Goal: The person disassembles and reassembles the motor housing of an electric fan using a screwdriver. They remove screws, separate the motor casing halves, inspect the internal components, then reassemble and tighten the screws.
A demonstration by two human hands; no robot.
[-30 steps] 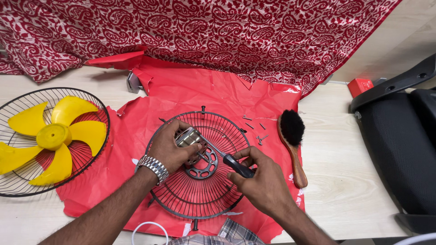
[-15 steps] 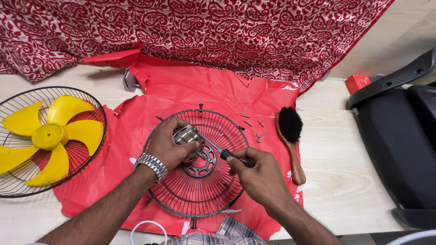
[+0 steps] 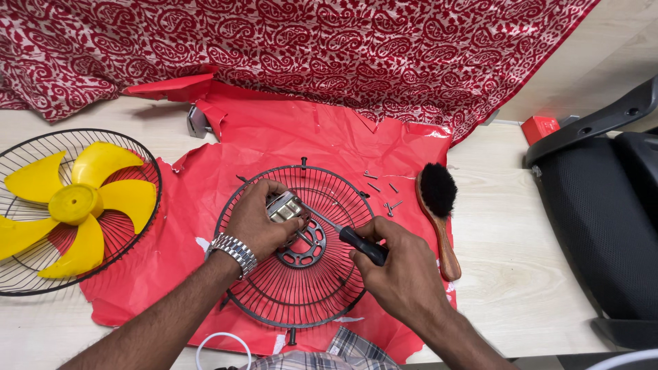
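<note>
Red sheet (image 3: 274, 147) over table. Grille (image 3: 298, 288) at centre. Left hand (image 3: 257, 223) grips metal part (image 3: 284, 205) above grille hub; right hand (image 3: 401, 270) clenches screwdriver (image 3: 360, 244) (shaft slanting up-left to part). Screws (image 3: 384, 192) right of grille.

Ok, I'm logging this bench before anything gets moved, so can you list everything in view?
Wire guard: 1, black, on the red sheet, centre.
Metal part: 1, silver, over the guard's hub.
Screwdriver: 1, black handle, tip at the metal part.
Red sheet: 1, spread on the table.
Screws: several, dark, right of the guard.
Brush: 1, black bristles, wooden handle, right of the screws.
Fan blade: 1, yellow, in a second black guard, left.
Patterned cloth: 1, red and white, at the back.
Chair: 1, black, right.
Table: 1, pale wood.
Left hand: holds the metal part.
Right hand: holds the screwdriver.
</note>
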